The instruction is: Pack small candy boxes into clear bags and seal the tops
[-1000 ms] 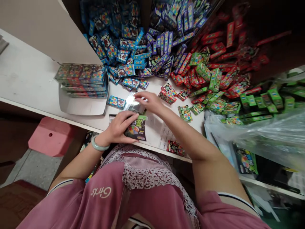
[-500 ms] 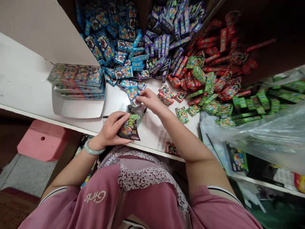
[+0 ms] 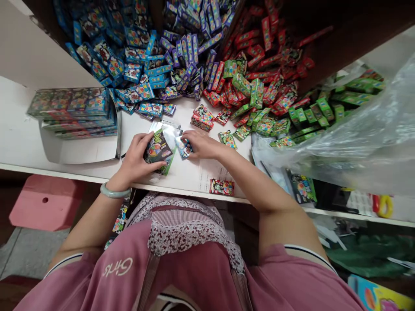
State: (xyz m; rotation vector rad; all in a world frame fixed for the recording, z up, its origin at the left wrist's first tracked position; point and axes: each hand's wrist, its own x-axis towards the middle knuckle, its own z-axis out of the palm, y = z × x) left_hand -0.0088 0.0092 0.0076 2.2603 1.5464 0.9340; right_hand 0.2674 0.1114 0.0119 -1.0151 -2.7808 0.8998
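On the far left, a pink stool [image 3: 42, 203] sits on the floor below the desk [image 3: 19, 142]. On the desk above it, a white tray [image 3: 81, 149] holds a stack of flat packs [image 3: 73, 110].

Next comes the left hand [image 3: 138, 157]. It has a pale green bangle [image 3: 112, 191] on the wrist. Its fingers are closed around a dark pouch [image 3: 158, 150] with a green edge and bright spots on it. The pouch lies near the front edge of the desk, right in front of the person. Its top end is shiny and clear.

Just to the right, the right hand [image 3: 201, 144] pinches a small blue box [image 3: 184, 148]. The box is at the side of the pouch, touching it or very nearly so.

Behind the hands are big heaps of little boxes. The blue heap [image 3: 129, 56] is on the left. Then comes the purple heap [image 3: 191, 47], then the red heap [image 3: 269, 65], and the green heap [image 3: 311, 114] is farthest right. A few loose boxes lie between the heaps and the hands.

One red box [image 3: 222, 187] lies alone by the front edge of the desk, under the right arm.

On the far right, a big clear plastic bag [image 3: 356, 142] covers that end of the desk.
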